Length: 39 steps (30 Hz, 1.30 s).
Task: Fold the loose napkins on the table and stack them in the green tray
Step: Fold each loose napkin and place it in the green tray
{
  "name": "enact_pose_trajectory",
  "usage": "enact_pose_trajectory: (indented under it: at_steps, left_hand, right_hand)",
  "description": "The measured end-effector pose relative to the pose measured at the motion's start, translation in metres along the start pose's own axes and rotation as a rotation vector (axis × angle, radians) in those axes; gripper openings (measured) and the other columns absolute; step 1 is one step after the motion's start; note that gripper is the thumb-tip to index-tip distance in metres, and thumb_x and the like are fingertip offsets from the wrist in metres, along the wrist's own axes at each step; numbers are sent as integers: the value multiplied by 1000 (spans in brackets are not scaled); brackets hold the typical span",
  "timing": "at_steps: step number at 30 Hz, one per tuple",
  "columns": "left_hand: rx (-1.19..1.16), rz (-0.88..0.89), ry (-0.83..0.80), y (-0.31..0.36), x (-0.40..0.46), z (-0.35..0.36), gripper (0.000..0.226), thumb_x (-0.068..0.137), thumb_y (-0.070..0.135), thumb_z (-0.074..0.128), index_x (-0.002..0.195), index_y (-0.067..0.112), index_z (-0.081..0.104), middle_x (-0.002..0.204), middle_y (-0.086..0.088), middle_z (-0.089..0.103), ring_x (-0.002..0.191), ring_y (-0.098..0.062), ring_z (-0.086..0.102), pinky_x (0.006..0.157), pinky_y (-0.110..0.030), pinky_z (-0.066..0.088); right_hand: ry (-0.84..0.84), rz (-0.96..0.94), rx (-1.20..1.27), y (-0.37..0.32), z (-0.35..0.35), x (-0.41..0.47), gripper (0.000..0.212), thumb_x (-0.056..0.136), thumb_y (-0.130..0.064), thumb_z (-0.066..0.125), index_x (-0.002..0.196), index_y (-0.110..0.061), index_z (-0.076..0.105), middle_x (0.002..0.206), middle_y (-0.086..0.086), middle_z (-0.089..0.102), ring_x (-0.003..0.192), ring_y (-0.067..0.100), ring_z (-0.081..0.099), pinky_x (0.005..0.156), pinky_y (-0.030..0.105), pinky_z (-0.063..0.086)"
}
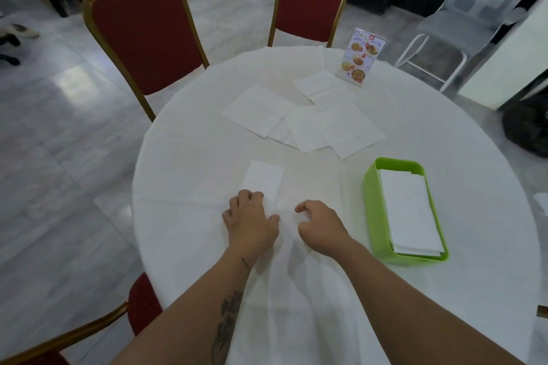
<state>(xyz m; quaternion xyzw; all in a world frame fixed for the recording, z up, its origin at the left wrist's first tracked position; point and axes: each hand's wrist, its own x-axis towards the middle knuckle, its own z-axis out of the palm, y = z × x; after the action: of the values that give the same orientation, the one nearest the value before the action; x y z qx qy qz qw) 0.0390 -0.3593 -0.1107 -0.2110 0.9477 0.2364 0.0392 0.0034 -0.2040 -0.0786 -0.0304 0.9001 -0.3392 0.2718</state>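
A narrow folded white napkin (263, 178) lies on the round white table (189, 157) just beyond my left hand (250, 218). The fingertips of that hand press on the napkin's near end. My right hand (318, 224) rests beside it with fingers curled and nothing visible in it. Several loose unfolded napkins (314, 124) are spread further back near the table's middle. The green tray (372, 195) stands to the right and holds a stack of folded napkins (410, 210).
A picture menu stand (360, 58) stands at the far right of the table. Two red chairs with gold frames (142, 35) are pushed up at the far side, and another (142, 302) is at my near left.
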Motion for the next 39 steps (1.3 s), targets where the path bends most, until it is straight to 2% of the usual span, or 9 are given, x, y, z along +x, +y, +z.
enact_pose_trajectory:
  at_steps: [8, 12, 15, 18, 23, 27, 33, 37, 39]
  left_hand:
    - [87, 69, 139, -9, 7, 9, 15, 86, 31, 50, 99, 24, 54, 110, 1, 44, 104, -22, 40, 86, -35, 35]
    - [-11, 25, 134, -9, 8, 5, 8, 86, 25, 50, 92, 25, 55, 105, 2, 46, 103, -21, 41, 84, -33, 35]
    - [-131, 43, 110, -3, 1, 4, 5, 84, 25, 51, 85, 29, 52, 99, 8, 43, 101, -17, 41, 82, -32, 32]
    - [-242, 127, 85, 8, -11, 6, 10, 82, 24, 56, 81, 33, 52, 97, 13, 44, 100, -13, 40, 81, -31, 30]
    - [-301, 314, 15, 15, -28, 3, 11, 78, 26, 63, 82, 34, 58, 98, 19, 49, 99, -8, 41, 80, -29, 30]
    - [-411, 356, -88, 24, -31, -10, 16, 73, 36, 59, 89, 37, 61, 102, 19, 53, 103, -8, 44, 86, -29, 36]
    - [-702, 240, -72, 69, -16, -31, 17, 83, 14, 62, 93, 27, 66, 105, 7, 61, 107, -14, 52, 92, -31, 42]
    - [-770, 246, -171, 114, -11, -31, 19, 83, 11, 60, 96, 24, 66, 101, 6, 63, 96, -9, 55, 78, -17, 40]
    - [-770, 244, -235, 133, -14, -27, 20, 83, 11, 58, 97, 24, 66, 98, 6, 62, 92, -10, 56, 78, -18, 42]
  right_hand:
    - [-21, -17, 36, 10, 1, -7, 49, 77, -9, 48, 122, -25, 59, 132, -7, 54, 117, 13, 51, 85, 24, 39]
    - [8, 3, 93, 10, 2, -5, 46, 79, -12, 49, 121, -25, 61, 123, -6, 57, 104, 11, 54, 77, 23, 42]
    - [71, 115, 316, 4, 0, -1, 35, 84, -16, 53, 116, -21, 66, 108, -5, 65, 95, 12, 61, 76, 24, 47]
    - [70, 293, 607, -3, -4, 5, 23, 83, -12, 55, 99, -5, 70, 83, 4, 68, 68, 18, 60, 61, 31, 47]
    - [153, 397, 833, 0, -14, 7, 13, 85, -13, 60, 93, -5, 66, 72, 10, 63, 56, 22, 55, 48, 28, 40]
    - [292, 315, 836, -3, -23, -2, 19, 76, -1, 56, 88, -9, 70, 74, 9, 67, 62, 24, 60, 51, 29, 47]
    - [309, 142, 710, -8, -78, -29, 23, 67, -5, 58, 78, -17, 74, 85, 8, 76, 76, 26, 70, 75, 51, 59]
    - [382, 85, 407, 14, -134, -51, 23, 71, -6, 55, 80, -18, 73, 84, 4, 75, 82, 24, 70, 74, 41, 57]
    - [404, 108, 258, 28, -158, -54, 23, 74, -6, 53, 79, -20, 71, 84, 1, 72, 82, 23, 67, 70, 34, 54]
